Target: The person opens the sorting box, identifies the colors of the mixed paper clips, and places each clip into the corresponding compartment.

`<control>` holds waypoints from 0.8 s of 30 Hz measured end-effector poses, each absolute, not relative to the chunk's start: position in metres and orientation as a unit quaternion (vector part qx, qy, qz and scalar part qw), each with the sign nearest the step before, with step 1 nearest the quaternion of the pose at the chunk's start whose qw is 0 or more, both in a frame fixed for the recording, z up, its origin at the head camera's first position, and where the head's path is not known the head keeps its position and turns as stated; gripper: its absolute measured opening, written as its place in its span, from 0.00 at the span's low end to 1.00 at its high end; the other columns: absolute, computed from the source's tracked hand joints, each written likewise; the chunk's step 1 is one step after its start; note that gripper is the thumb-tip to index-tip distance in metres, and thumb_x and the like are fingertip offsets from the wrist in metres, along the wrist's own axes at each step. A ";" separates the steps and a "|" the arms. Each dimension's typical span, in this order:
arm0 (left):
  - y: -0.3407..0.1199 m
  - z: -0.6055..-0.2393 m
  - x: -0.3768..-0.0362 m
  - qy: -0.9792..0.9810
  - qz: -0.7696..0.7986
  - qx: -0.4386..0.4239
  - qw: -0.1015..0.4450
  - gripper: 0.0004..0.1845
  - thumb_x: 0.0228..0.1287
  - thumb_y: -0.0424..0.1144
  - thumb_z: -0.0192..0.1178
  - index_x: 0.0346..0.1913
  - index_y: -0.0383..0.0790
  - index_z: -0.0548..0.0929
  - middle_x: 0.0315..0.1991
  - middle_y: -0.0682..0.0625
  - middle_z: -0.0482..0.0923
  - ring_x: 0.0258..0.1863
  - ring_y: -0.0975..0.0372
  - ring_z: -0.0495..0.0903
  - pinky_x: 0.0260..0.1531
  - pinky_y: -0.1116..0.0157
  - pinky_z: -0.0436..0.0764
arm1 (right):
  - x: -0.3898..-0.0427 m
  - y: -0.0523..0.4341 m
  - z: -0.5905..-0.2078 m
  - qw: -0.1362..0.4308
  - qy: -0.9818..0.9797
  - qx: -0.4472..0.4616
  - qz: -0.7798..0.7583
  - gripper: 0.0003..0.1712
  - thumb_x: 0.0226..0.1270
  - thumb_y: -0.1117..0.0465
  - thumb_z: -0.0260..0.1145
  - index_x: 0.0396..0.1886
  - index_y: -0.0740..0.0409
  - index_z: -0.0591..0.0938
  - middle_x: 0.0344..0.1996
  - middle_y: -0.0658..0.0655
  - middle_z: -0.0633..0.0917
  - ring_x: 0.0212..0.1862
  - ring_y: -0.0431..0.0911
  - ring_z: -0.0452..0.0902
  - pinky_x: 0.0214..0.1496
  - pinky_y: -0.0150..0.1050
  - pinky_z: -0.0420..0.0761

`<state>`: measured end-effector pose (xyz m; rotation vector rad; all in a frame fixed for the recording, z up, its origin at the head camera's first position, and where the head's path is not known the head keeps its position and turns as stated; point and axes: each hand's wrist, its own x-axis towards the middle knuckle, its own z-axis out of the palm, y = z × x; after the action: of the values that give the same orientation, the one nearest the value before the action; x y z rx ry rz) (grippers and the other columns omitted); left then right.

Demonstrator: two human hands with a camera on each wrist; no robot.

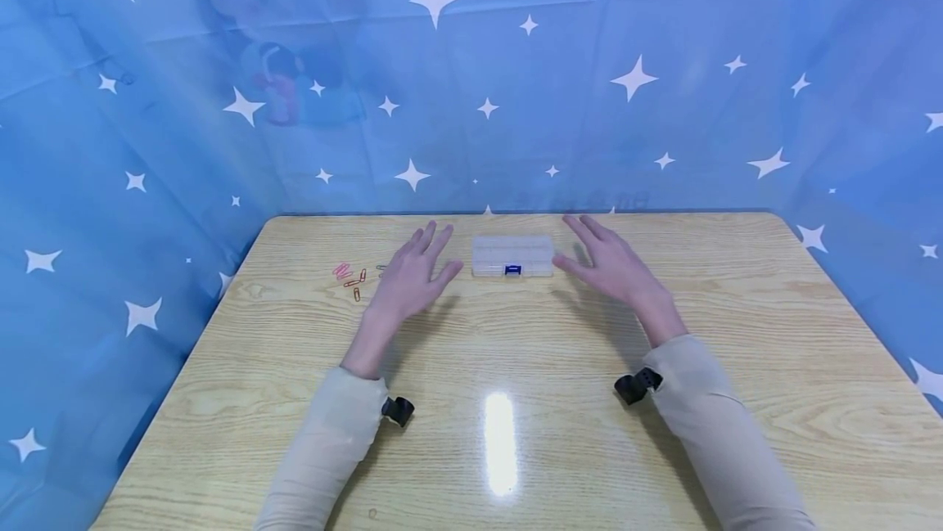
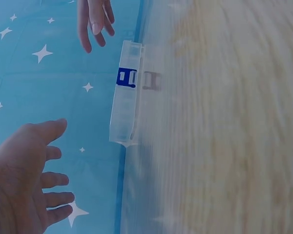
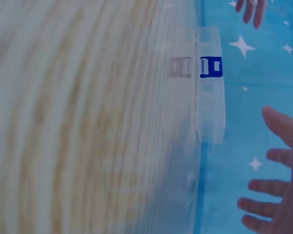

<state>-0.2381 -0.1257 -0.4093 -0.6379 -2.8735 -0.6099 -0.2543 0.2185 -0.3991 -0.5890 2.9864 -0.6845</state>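
Note:
A clear plastic compartment box (image 1: 512,253) with a dark blue latch (image 1: 513,270) lies closed near the back edge of the table, its latch side toward me. To its left my left hand (image 1: 414,276) hovers with fingers spread, holding nothing. On the other side my right hand (image 1: 606,263) is also spread and bare, its thumb tip overlapping the box's right end in the head view. Both wrist views show the latch side of the box between the two hands. Left of my left hand lie pink paper clips (image 1: 342,271) and orange-red paper clips (image 1: 357,284).
Some dark paper clips (image 1: 381,270) are partly hidden behind my left hand. The wood-grain table (image 1: 560,433) meets a blue curtain with white stars (image 1: 471,105) at the back. A camera is strapped to each wrist.

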 end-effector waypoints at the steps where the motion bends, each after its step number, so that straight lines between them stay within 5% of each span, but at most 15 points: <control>1: -0.125 -0.410 -0.239 -0.953 -0.202 -0.215 0.071 0.36 0.78 0.59 0.45 0.80 0.45 0.55 0.78 0.34 0.52 0.76 0.40 0.53 0.74 0.46 0.55 | -0.255 0.218 -0.400 0.012 0.957 -0.190 -0.220 0.49 0.74 0.32 0.54 0.83 0.46 0.48 0.79 0.67 0.49 0.77 0.68 0.45 0.72 0.70 0.50; 24: -0.091 -0.418 -0.250 -0.939 -0.218 -0.262 0.043 0.31 0.80 0.53 0.48 0.78 0.43 0.61 0.78 0.35 0.53 0.74 0.42 0.60 0.72 0.48 0.60 | -0.269 0.206 -0.409 0.047 0.948 -0.201 -0.244 0.50 0.72 0.39 0.63 0.83 0.49 0.50 0.79 0.65 0.53 0.77 0.65 0.48 0.74 0.67 0.51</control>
<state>-0.2496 -0.0910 -0.4175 -0.8019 -2.8714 -0.6659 -0.2692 0.2057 -0.4092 -0.6135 2.8913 -0.7435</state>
